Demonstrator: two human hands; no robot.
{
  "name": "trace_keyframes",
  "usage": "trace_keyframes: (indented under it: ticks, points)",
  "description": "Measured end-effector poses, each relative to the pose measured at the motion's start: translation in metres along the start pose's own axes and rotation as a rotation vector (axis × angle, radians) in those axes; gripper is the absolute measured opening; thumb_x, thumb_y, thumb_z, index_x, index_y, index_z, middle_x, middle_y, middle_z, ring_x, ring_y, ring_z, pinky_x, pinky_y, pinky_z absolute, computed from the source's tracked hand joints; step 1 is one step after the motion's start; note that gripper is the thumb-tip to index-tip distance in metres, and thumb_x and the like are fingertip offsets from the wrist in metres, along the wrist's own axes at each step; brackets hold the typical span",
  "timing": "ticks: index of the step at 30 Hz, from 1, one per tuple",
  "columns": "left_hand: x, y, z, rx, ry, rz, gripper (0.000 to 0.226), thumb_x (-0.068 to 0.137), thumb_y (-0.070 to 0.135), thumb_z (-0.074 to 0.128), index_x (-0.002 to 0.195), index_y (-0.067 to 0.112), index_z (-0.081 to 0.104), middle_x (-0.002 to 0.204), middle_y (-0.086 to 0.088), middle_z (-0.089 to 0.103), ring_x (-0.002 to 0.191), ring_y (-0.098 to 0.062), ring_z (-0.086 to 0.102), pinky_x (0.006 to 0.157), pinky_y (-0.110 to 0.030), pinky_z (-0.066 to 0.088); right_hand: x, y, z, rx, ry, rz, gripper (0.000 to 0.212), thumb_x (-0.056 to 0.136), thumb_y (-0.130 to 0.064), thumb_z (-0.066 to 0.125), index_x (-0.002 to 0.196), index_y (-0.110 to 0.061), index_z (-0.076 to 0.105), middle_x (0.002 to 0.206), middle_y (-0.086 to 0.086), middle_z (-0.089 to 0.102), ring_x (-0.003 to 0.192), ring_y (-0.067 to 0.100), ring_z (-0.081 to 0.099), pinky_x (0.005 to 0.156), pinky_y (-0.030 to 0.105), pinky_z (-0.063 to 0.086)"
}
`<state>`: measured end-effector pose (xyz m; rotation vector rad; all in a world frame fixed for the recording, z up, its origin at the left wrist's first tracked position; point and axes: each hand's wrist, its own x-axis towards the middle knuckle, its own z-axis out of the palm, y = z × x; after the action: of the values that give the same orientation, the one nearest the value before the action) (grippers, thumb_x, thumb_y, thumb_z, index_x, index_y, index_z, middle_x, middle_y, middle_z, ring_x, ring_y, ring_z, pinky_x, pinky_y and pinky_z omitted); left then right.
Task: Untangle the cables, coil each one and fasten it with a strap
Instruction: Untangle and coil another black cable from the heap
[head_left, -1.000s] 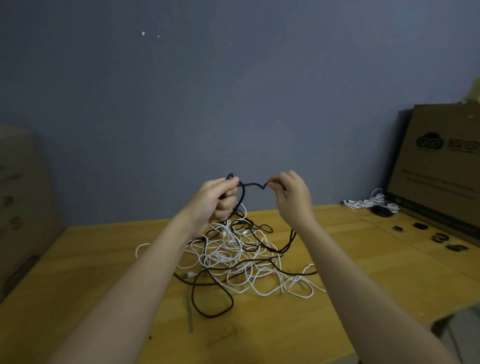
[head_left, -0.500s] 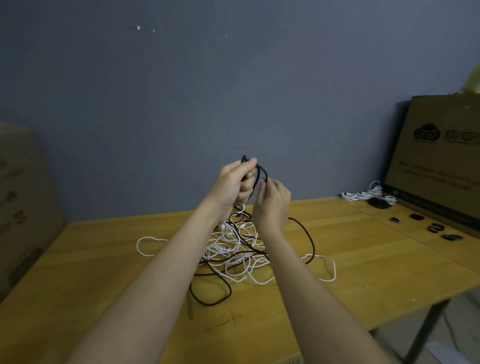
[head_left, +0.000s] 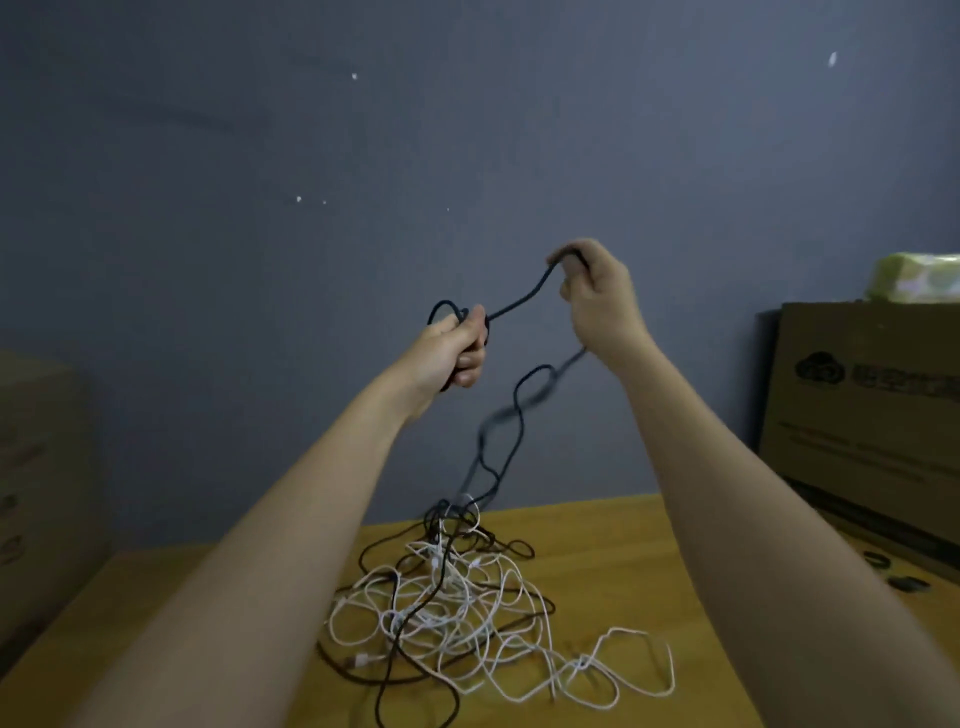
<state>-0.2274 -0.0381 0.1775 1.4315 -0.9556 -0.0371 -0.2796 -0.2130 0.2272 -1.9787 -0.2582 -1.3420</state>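
Note:
A tangle of white cables and black cable lies on the wooden table. One black cable rises out of it into the air. My left hand grips a small coil of this black cable, a loop sticking out above the fist. My right hand is raised higher and to the right and pinches the same cable. From there the cable hangs down in loose loops to the pile. A short stretch of it spans between my two hands.
A large cardboard box leans at the right, with a green packet on top. Small black straps lie on the table in front of it. Another box stands at the left. A grey wall is behind.
Both hands have risen well above the table. My right hand moved away from the left, up and to the right, drawing black cable out of the pile. The view has tilted upward.

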Motion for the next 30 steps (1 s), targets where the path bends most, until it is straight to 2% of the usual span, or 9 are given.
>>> trace_keyframes:
  ticks: [4, 6, 11, 16, 19, 22, 24, 27, 30]
  points:
    - [-0.011, -0.013, 0.000, -0.011, -0.097, -0.068, 0.038, 0.104, 0.037, 0.028, 0.073, 0.016, 0.032, 0.054, 0.007, 0.025, 0.045, -0.009, 0.028, 0.058, -0.026, 0.029, -0.010, 0.032, -0.009, -1.004, -0.287, -0.188, 0.025, 0.104, -0.019, 0.032, 0.124, -0.017, 0.047, 0.060, 0.002, 0.041, 0.050, 0.024, 0.037, 0.046, 0.031, 0.024]
    - [-0.021, -0.022, 0.007, -0.068, -0.157, -0.092, 0.038, 0.104, 0.037, 0.028, 0.072, 0.016, 0.032, 0.051, 0.008, 0.023, 0.042, -0.008, 0.022, 0.054, -0.026, 0.025, -0.028, 0.048, 0.000, -1.119, -0.340, -0.172, 0.025, 0.105, -0.023, 0.030, 0.123, -0.017, 0.045, 0.058, 0.003, 0.040, 0.046, 0.022, 0.034, 0.044, 0.029, 0.020]
    - [-0.043, -0.042, 0.024, -0.219, -0.191, -0.155, 0.039, 0.097, 0.041, 0.037, 0.067, 0.017, 0.032, 0.044, 0.010, 0.022, 0.036, -0.005, 0.015, 0.039, -0.018, 0.015, -0.062, 0.071, 0.024, -0.592, -0.261, 0.099, 0.045, 0.103, -0.043, 0.025, 0.109, -0.013, 0.058, 0.077, 0.007, 0.061, 0.072, 0.028, 0.055, 0.051, 0.032, 0.033]
    - [-0.065, -0.061, 0.032, -0.174, -0.226, -0.217, 0.038, 0.085, 0.049, 0.045, 0.067, 0.017, 0.035, 0.045, 0.009, 0.024, 0.034, -0.005, 0.017, 0.038, -0.021, 0.010, -0.104, 0.075, 0.045, -0.581, -0.176, 0.173, 0.047, 0.103, -0.043, 0.019, 0.106, -0.014, 0.055, 0.088, 0.011, 0.065, 0.082, 0.035, 0.057, 0.056, 0.036, 0.037]
    - [-0.076, -0.066, 0.039, -0.282, -0.224, -0.209, 0.035, 0.088, 0.045, 0.042, 0.069, 0.017, 0.034, 0.044, 0.010, 0.022, 0.033, -0.003, 0.017, 0.036, -0.018, 0.011, -0.124, 0.070, 0.053, -0.658, -0.259, 0.216, 0.037, 0.104, -0.037, 0.025, 0.110, -0.014, 0.053, 0.095, 0.016, 0.065, 0.084, 0.038, 0.058, 0.061, 0.036, 0.038]
    - [-0.075, -0.069, 0.038, -0.440, -0.108, -0.184, 0.035, 0.098, 0.038, 0.033, 0.070, 0.017, 0.034, 0.043, 0.012, 0.021, 0.031, -0.001, 0.015, 0.037, -0.017, 0.009, -0.157, 0.071, 0.067, -0.855, -0.518, 0.120, 0.025, 0.102, -0.023, 0.032, 0.120, -0.012, 0.047, 0.105, 0.017, 0.065, 0.094, 0.040, 0.061, 0.069, 0.039, 0.043]
    - [-0.072, -0.075, 0.032, -0.541, -0.027, -0.178, 0.036, 0.103, 0.031, 0.025, 0.072, 0.017, 0.035, 0.041, 0.011, 0.023, 0.030, 0.000, 0.016, 0.035, -0.017, 0.011, -0.181, 0.074, 0.073, -0.831, -0.602, 0.028, 0.031, 0.104, -0.029, 0.029, 0.127, -0.013, 0.042, 0.104, 0.016, 0.065, 0.089, 0.040, 0.061, 0.062, 0.038, 0.037]
    - [-0.069, -0.089, 0.026, -0.654, 0.101, -0.188, 0.033, 0.104, 0.023, 0.021, 0.075, 0.017, 0.037, 0.045, 0.010, 0.031, 0.032, -0.002, 0.021, 0.037, -0.017, 0.019, -0.218, 0.083, 0.083, -0.524, -0.648, 0.037, 0.038, 0.104, -0.024, 0.031, 0.140, -0.017, 0.031, 0.092, 0.012, 0.063, 0.071, 0.035, 0.056, 0.053, 0.040, 0.033]
    - [-0.063, -0.099, 0.024, -0.513, 0.281, -0.130, 0.030, 0.107, 0.023, 0.022, 0.079, 0.018, 0.032, 0.055, 0.008, 0.039, 0.038, -0.003, 0.027, 0.043, -0.016, 0.027, -0.250, 0.090, 0.089, -0.264, -0.656, 0.214, 0.031, 0.103, -0.020, 0.032, 0.133, -0.019, 0.041, 0.080, 0.001, 0.059, 0.064, 0.022, 0.053, 0.058, 0.042, 0.045]
